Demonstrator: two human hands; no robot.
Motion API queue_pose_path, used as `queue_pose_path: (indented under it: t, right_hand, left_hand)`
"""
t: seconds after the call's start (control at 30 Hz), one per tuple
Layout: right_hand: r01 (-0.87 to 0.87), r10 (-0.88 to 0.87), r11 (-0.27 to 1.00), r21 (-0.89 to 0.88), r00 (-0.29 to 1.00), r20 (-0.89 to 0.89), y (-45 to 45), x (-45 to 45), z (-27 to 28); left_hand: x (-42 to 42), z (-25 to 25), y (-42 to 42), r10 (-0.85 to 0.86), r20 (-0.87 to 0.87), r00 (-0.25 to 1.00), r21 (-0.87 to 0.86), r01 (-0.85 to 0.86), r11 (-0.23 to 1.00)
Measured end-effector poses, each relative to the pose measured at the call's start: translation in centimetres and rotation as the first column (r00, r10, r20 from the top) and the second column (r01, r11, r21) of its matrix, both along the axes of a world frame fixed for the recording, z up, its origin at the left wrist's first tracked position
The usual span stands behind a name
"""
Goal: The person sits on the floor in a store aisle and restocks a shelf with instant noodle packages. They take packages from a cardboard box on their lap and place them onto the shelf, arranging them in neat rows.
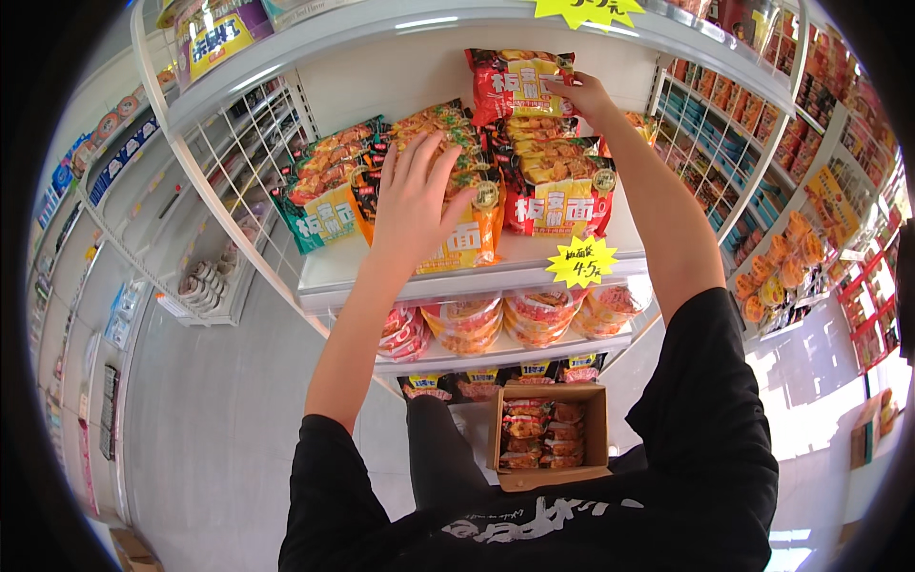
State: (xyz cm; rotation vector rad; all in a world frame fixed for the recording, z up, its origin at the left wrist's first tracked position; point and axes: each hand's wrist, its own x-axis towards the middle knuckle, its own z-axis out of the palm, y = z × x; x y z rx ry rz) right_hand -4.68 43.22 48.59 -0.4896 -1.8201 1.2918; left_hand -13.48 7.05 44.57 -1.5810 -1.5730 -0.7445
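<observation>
My right hand [592,99] grips the right edge of a red instant noodle packet [518,86], held up at the back of the shelf. Below it stands a row of red noodle packets [557,189], one behind another. My left hand [422,193] rests over a row of orange noodle packets [468,243], fingers spread, hiding part of the front one; whether it presses on them I cannot tell. Left of these, green noodle packets [325,214] lean in their own row. A cardboard box [597,429] near my legs holds several red packets [529,418].
A yellow star-shaped price tag [581,262] hangs on the shelf's front edge [457,279]. Bowl noodles [465,322] fill the shelf below. An upper shelf [422,28] overhangs my hands. White wire grids [221,171] close the sides. Other stocked shelves [765,171] stand to the right.
</observation>
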Motion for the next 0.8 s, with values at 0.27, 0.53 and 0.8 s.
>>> queue_pose_path:
  t: [0.27,0.53,0.8]
  right_hand:
    - [0.207,-0.24,0.956,0.208,0.959,0.152,1.1,0.1,-0.7]
    - [0.244,-0.535,0.786,0.567,0.728,0.428,-0.1,0.0,0.4]
    - [0.322,-0.539,0.685,0.653,0.827,0.158,-0.7,5.0,1.5]
  left_hand:
    - [1.3,-0.4,-0.3,-0.062,0.03,0.998,-0.007,0.062,0.998]
    - [3.3,-0.1,-2.5,-0.153,0.109,0.982,0.051,0.149,0.988]
    - [9.5,-2.6,-4.8,-0.485,0.161,0.86,0.272,0.433,0.859]
